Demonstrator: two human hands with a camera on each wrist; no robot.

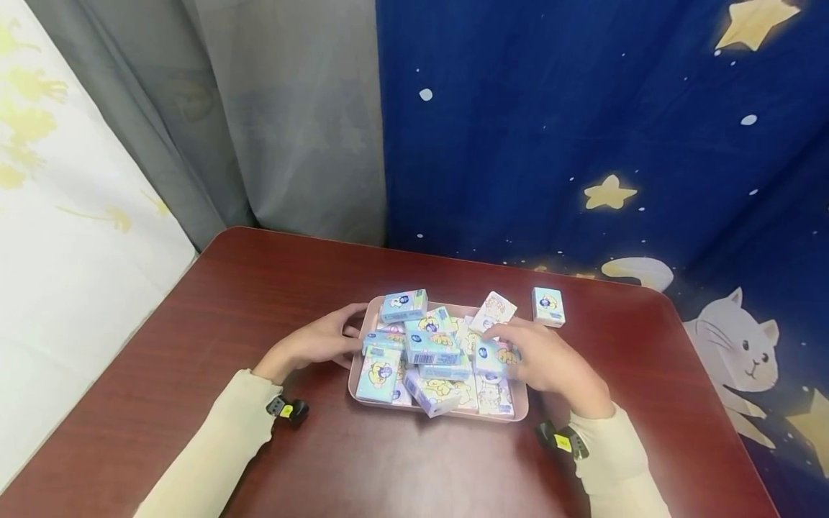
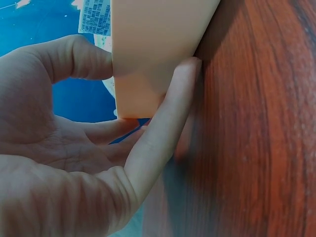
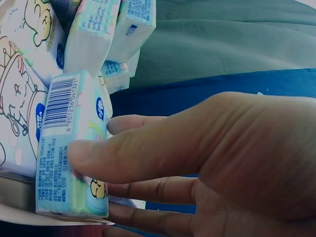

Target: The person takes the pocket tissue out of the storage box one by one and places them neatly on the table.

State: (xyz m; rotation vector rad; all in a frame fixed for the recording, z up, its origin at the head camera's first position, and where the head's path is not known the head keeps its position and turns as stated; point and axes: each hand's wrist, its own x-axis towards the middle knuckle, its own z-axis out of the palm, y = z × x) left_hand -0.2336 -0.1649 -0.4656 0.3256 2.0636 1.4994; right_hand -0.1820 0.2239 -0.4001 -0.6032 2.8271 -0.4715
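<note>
A pink tray (image 1: pixel 479 416) heaped with small tissue packs (image 1: pixel 432 347) stands on the table. My left hand (image 1: pixel 327 337) grips the tray's left end. In the left wrist view, its thumb and fingers close around the smooth tray wall (image 2: pixel 148 49). My right hand (image 1: pixel 550 363) is at the tray's right end and pinches a blue tissue pack (image 1: pixel 488 357). The right wrist view shows the thumb across this pack's printed side (image 3: pixel 55 143), beside the barcode, with the other fingers partly hidden behind it. A white-faced pack (image 1: pixel 495 309) leans at the tray's back right.
One single tissue pack (image 1: pixel 547 307) lies on the table behind the right hand, outside the tray. The red-brown wooden table (image 1: pixel 259 288) ends at a grey curtain (image 1: pixel 304 129) and a blue starry curtain (image 1: pixel 505 144). Some packs overhang the tray's front rim.
</note>
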